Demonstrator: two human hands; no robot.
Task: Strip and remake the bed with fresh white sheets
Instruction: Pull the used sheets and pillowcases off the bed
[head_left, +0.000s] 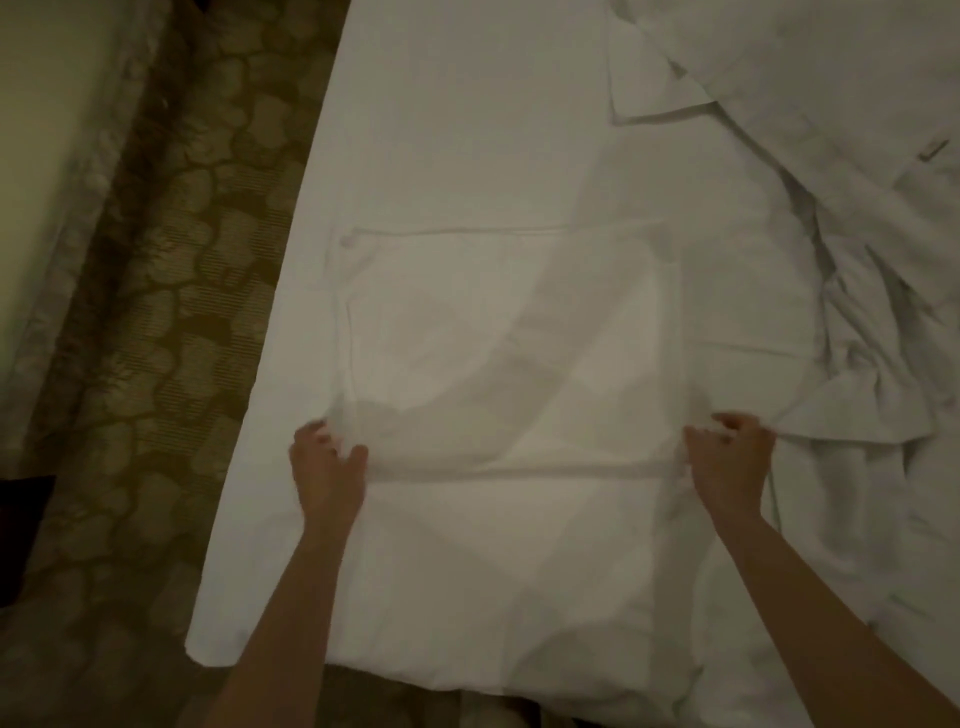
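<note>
Sheet, one, white and folded into a rectangle, lies flat on the bed, partly blurred. Two hands hold its near corners: left hand with fingers curled, pinching the left edge; right hand likewise pinching the right edge. One rumpled duvet lies right; patterned carpet left.

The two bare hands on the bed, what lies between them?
In the head view, between the left hand and the right hand runs only the flat folded white sheet, each hand gripping one side edge. Nothing else lies on that stretch.
</note>
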